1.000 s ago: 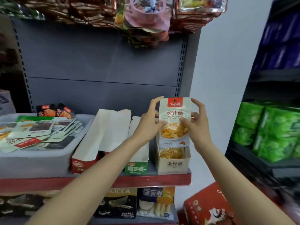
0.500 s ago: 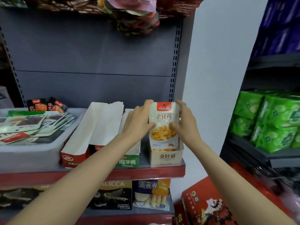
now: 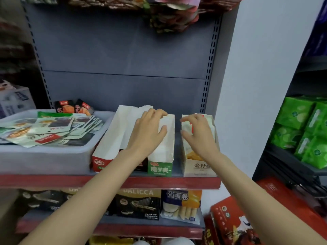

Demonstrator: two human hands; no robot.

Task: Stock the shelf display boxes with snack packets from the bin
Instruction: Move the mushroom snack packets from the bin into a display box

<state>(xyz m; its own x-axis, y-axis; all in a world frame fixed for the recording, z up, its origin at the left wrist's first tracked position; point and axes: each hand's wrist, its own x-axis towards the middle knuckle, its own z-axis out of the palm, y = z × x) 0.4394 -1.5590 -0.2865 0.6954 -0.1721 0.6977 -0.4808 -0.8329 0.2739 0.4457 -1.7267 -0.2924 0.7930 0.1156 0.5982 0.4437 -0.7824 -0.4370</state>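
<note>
Step in hand, by my judgement: seating a snack packet [image 3: 188,127] into the beige display box [image 3: 200,167] at the right end of the shelf [image 3: 109,181], right of centre in the frame. The packet stands inside that box, its white and red top showing just under the right hand [image 3: 198,133]. That hand hovers over the box opening with fingers loosely curved and spread. It appears to touch the packet's top edge with the fingertips, but whether it still pinches the packet cannot be told; no firm grip shows.

The left hand [image 3: 149,131] lies flat, fingers nearly straight, on the white top flap of the green-fronted display box [image 3: 161,156] just beside the beige one. It holds nothing and seems to steady that box. A red-fronted display box [image 3: 109,147] stands further left, touching the bin.

The bin [image 3: 44,156], grey plastic, sits on the same shelf at the left of the frame, well apart from the right hand and nearer the left. A loose heap of snack packets [image 3: 49,131] lies in it, fanned and overlapping, with two dark packets [image 3: 72,106] propped at its back edge.

Next move, as I judge it: release the seated packet, cross to the bin at the left and lift one flat packet from the heap. The packets overlap and look slippery, so taking one alone will need a clean pinch at an exposed edge. The other two boxes show no stock from this angle.
</note>
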